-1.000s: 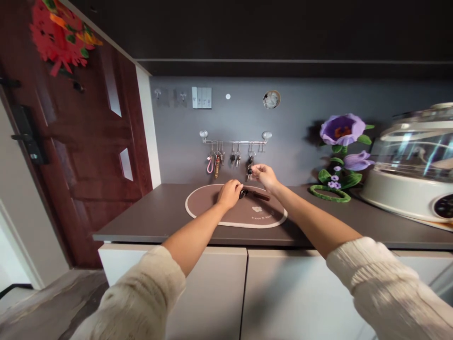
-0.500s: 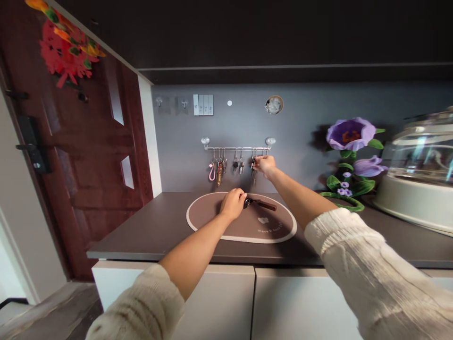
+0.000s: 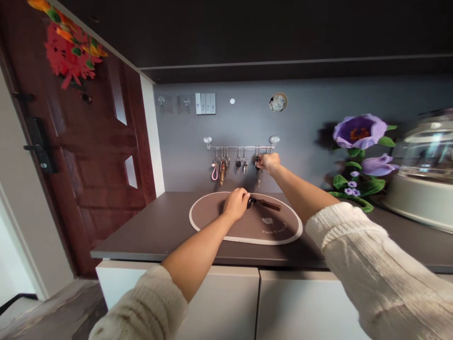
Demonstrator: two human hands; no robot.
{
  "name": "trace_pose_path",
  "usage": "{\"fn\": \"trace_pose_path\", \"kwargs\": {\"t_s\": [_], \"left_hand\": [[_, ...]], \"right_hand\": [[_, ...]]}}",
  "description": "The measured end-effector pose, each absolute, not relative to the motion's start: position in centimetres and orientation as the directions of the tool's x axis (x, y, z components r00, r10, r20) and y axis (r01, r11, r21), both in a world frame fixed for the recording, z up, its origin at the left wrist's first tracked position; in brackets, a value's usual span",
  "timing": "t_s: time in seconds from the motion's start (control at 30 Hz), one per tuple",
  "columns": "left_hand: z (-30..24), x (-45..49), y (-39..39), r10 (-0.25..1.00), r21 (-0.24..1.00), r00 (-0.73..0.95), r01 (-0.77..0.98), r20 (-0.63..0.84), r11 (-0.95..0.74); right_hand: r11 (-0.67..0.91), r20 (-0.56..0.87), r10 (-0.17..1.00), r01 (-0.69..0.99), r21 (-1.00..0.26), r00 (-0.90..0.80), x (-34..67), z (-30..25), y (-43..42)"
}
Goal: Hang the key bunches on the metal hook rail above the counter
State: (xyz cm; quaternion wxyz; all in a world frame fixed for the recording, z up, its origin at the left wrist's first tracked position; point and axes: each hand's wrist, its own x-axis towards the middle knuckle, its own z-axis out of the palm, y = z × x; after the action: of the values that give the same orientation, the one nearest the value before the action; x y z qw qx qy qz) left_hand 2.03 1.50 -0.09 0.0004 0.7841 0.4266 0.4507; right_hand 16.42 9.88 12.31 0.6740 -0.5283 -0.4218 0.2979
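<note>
My left hand (image 3: 236,203) is closed on the ring end of a key set with a brown strap (image 3: 265,204) that lies on the oval brown mat (image 3: 219,228). My right hand (image 3: 269,163) reaches up to the metal hook rail (image 3: 240,147) on the grey wall and pinches a bunch of keys (image 3: 258,168) hanging at the rail's right end. Further left on the rail hang a pink loop fob (image 3: 214,171), a brown fob and small dark keys (image 3: 241,165).
A dark counter (image 3: 155,226) tops white cabinet doors (image 3: 226,302). Purple fabric flowers (image 3: 357,156) and a white domed appliance (image 3: 421,174) stand at the right. A red-brown door (image 3: 88,156) with a black handle is at the left. Switches (image 3: 205,103) sit above the rail.
My right hand has risen from just above the mat to the rail's right end with the keys. My left hand has stayed on the strap key set. The view shifted slightly.
</note>
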Motion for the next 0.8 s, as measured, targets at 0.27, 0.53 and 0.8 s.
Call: {"fn": "trace_pose_path", "kwargs": {"t_s": [0.27, 0.53, 0.8], "left_hand": [[-0.2, 2.0, 1.6, 0.672, 0.391, 0.224, 0.669, 0.706, -0.633], [-0.2, 1.9, 1.8, 0.682, 0.41, 0.177, 0.684, 0.71, -0.604], [-0.1, 1.6, 2.0, 0.697, 0.446, 0.135, 0.679, 0.705, -0.583]], "right_hand": [[0.218, 0.253, 0.847, 0.128, -0.968, 0.468, 16.5, 12.3, 10.2], [0.246, 0.281, 0.854, 0.134, -0.96, 0.438, 16.9, 11.3, 10.2], [0.256, 0.295, 0.851, 0.147, -0.955, 0.434, 16.8, 11.0, 8.2]]}}
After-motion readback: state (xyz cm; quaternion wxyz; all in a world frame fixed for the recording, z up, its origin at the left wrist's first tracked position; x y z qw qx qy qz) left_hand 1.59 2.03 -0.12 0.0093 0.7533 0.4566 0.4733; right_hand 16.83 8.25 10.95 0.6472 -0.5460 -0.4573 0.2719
